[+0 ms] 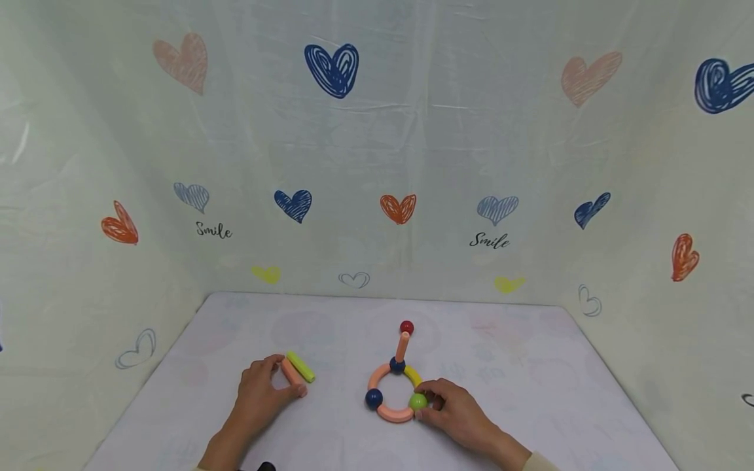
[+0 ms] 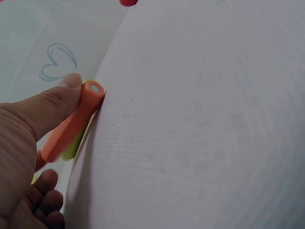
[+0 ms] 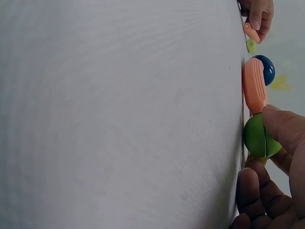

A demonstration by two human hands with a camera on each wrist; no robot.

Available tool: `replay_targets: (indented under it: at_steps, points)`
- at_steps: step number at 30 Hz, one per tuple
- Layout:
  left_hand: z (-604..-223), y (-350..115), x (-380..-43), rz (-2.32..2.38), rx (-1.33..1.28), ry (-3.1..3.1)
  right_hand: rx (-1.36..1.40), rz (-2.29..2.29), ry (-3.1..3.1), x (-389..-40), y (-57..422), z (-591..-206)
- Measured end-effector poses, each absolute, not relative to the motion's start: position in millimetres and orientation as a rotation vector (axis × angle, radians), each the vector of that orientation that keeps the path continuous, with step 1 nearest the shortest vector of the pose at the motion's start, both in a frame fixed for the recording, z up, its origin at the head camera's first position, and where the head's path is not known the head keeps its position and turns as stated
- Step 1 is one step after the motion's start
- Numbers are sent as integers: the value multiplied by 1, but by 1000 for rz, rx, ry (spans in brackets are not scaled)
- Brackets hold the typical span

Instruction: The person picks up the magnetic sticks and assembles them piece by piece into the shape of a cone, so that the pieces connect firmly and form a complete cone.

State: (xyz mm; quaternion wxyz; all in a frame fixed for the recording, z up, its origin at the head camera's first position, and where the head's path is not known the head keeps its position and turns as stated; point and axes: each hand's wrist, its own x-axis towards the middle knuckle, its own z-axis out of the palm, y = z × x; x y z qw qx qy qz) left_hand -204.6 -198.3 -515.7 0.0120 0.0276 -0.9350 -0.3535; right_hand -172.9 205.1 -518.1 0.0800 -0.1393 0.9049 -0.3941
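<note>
My left hand [image 1: 258, 394] pinches a salmon-orange rod [image 1: 291, 371] between thumb and index finger, one at each end. A hole shows in the rod's near end in the left wrist view. Right beside it lies a lime-green rod [image 1: 301, 366]. With thumb and fingertips, my right hand [image 1: 458, 413] grips a green ball [image 1: 417, 401] at the right of a ring. That ring joins curved salmon pieces [image 1: 394, 415], a yellow curved piece [image 1: 413, 376] and two dark blue balls [image 1: 374, 399]. From its far blue ball a straight salmon rod [image 1: 402, 347] leads to a red ball [image 1: 406, 327].
Both hands work over a white table [image 1: 341, 327] with faint printed patterns. Behind and at both sides hangs a pale sheet [image 1: 377, 144] with hearts and "Smile" lettering. A small black object [image 1: 267, 466] shows at the bottom edge, near the left forearm.
</note>
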Motion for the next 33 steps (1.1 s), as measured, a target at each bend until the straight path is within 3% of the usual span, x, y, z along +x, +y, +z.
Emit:
replay_targets:
  at_steps: [22, 33]
  points:
    - [-514, -191, -197, -1433, -49, -2631, -426, -1194, 2700, -170, 204, -514]
    - [-504, -169, -196, -1392, -531, -2382, -427, -1202, 2706, -169, 204, -514]
